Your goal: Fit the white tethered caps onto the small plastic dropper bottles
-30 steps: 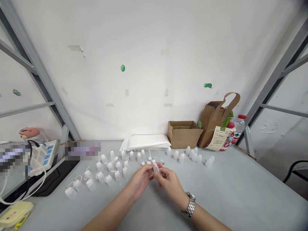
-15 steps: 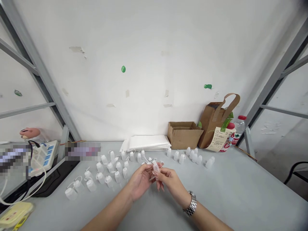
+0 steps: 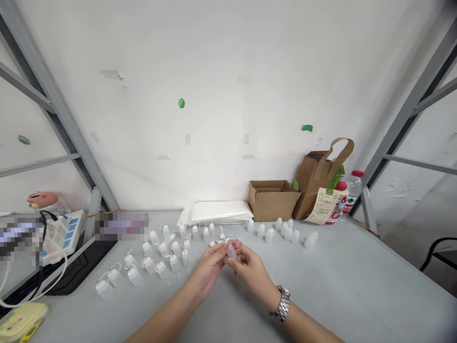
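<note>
A small translucent bottle (image 3: 233, 252) is held between my two hands above the grey table. My left hand (image 3: 210, 267) pinches its upper end, with the fingertips near the neck. My right hand (image 3: 252, 271) has its fingers wrapped round the bottle's body. White loops and caps (image 3: 228, 237) show just beyond my fingertips; whether they join the held bottle is hard to tell. Left of my hands stand several similar white bottles (image 3: 134, 276), many with looped straps. More small bottles (image 3: 269, 235) stand to the right, in front of the box.
A stack of white sheets (image 3: 221, 212) lies by the wall, beside an open cardboard box (image 3: 274, 205). A brown paper bag (image 3: 310, 183) and drink bottles (image 3: 353, 188) stand at the right. A power strip (image 3: 67, 238), cables and a black tablet (image 3: 84, 269) are at the left.
My left fingers have closed in around the bottle's top, and my right fingers have curled more round its body. The camera view has shifted slightly.
</note>
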`<state>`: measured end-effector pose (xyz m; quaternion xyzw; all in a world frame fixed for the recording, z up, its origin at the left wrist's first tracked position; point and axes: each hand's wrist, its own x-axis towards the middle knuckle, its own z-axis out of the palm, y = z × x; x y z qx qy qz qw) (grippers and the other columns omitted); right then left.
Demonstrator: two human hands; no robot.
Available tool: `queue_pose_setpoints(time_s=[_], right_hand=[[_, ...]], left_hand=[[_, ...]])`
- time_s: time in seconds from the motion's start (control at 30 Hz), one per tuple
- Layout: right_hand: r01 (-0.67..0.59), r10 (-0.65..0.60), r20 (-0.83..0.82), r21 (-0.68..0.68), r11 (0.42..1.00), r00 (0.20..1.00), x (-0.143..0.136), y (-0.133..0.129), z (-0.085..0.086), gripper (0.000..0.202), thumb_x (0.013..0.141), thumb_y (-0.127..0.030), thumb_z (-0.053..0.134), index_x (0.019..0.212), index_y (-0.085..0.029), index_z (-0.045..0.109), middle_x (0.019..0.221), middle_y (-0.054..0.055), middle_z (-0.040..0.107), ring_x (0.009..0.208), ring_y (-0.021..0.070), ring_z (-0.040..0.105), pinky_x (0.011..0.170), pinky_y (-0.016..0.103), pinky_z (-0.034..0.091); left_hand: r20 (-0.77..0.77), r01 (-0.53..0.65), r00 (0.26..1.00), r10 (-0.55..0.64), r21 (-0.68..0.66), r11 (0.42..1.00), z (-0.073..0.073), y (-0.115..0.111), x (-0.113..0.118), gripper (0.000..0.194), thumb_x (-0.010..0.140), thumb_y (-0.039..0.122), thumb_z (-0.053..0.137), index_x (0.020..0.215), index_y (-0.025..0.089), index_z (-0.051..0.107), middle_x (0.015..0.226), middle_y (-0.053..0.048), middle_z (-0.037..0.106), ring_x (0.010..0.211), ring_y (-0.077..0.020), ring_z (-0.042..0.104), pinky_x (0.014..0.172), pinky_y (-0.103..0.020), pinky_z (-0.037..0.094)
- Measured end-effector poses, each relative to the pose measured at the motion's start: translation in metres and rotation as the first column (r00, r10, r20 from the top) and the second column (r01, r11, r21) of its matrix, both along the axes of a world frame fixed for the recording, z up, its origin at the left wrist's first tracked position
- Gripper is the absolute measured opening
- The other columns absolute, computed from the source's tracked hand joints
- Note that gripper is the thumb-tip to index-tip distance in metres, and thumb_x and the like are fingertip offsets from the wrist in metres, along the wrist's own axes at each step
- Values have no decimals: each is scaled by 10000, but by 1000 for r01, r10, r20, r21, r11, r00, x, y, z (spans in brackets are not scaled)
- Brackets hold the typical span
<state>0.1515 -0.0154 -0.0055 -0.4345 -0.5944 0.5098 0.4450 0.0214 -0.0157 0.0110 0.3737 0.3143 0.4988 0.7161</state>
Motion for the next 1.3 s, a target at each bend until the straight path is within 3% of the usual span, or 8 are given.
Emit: queue_pose_setpoints(time_s=[0.1,0.2,0.37,0.53,0.8,1.13,1.3], right_hand=[[-99,98,-30,-35,994,995,0,1,5,320,733,-472,601,743,-153,586,562,-28,518,520,117,482,524,249,397],[-95,94,-33,-16,995,995,0,0,6,332,752,-480,581,769,-148,598,647,6,580,589,138,531,563,259,428],[44,-56,113,100,994,992,1,-3,3,231,751,-397,607,747,-166,612,692,11,622,652,151,538,625,268,423],[123,-186,290,222,967,939,1,-8,2,121,752,-303,597,701,-197,566,692,8,607,686,173,503,639,281,390],[75,-376,458,550,832,806,1,-10,-1,145,827,-208,486,684,-202,505,626,0,564,602,155,486,744,341,329],[1,-526,482,736,676,701,1,-12,-1,133,832,-139,432,727,-188,497,628,2,537,612,154,501,775,343,300],[-16,-575,437,806,592,691,0,-13,-2,147,818,-93,404,770,-178,513,640,5,550,617,153,500,791,351,286]], left_hand=[[-5,-21,1000,21,-15,1000,0,1,-1,367,753,350,619,1058,146,630,1011,-122,667,890,-232,592,729,-322,418],[2,-15,1000,15,-9,1000,0,1,-2,367,770,339,592,1094,166,596,1052,-125,653,829,-223,593,636,-310,411],[72,6,997,-8,20,1000,0,0,-3,233,764,248,545,955,152,639,1048,-107,660,1026,-256,554,869,-361,379],[73,35,997,-35,-6,999,0,0,-3,272,754,248,526,971,146,653,1083,-104,654,1124,-271,506,990,-386,292],[59,62,996,-62,-6,998,2,-3,0,414,779,262,479,1166,140,565,1088,-104,659,1130,-261,499,1005,-403,260],[70,44,997,-42,-26,999,-2,-3,1,388,791,293,495,1141,154,587,1077,-95,666,1131,-243,502,1011,-375,263],[51,34,998,-34,0,999,-1,-5,2,372,778,263,517,1126,164,602,1079,-90,668,1145,-241,491,1016,-378,263]])
